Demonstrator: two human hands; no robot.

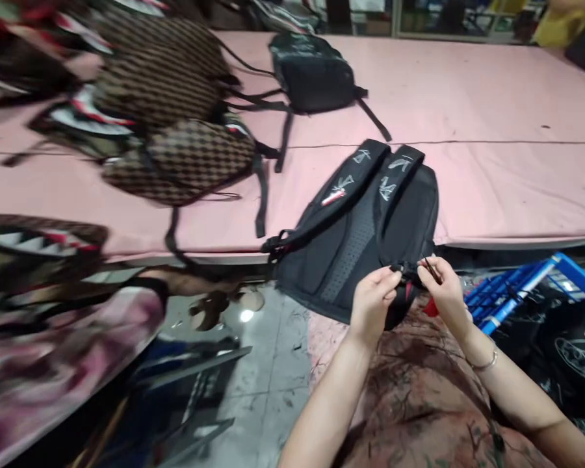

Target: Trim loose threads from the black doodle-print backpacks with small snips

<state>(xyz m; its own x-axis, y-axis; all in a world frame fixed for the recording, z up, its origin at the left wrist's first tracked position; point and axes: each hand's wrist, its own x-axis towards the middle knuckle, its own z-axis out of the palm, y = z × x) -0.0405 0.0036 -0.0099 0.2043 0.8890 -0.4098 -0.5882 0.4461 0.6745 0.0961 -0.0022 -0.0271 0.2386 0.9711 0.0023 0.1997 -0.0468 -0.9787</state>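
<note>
We pinch black backpack (365,240) bottom edge: left hand (373,299) and right hand (443,289) both closed on fabric. Soft, light, floppy; best gripped at seam or straps.

You've got a black backpack (365,227) at frame centre, back panel up, w/ mesh padding showing. Its two shoulder straps run toward the upper right, printed w/ white marks & one red. Top half lies on the pink table edge; bottom end hangs off over your lap, lower centre. Small red bit shows at that end.
</note>
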